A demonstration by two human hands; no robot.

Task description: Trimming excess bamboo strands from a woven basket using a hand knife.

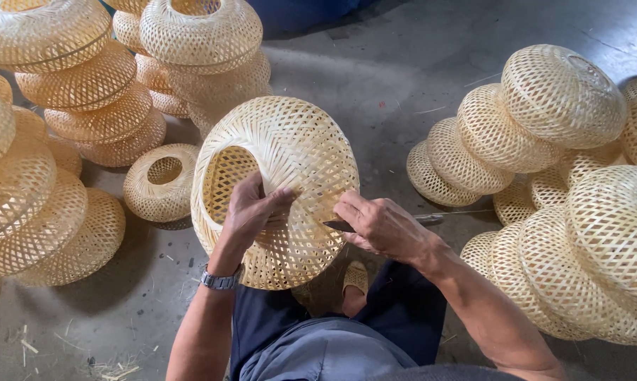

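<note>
While the left hand [251,208] is gripping the basket [276,187] at its rim, steadying it on the lap, the right hand [382,226] is closing its grip around a knife [343,226], blade touching the weave, stacks of baskets [85,99] standing around on the floor [375,77]

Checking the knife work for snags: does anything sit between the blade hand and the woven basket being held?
Nothing visible does. The right hand holds the knife with its tip right at the woven basket, while the left hand grips the basket's wall beside its opening. The other baskets lie off to both sides.
</note>
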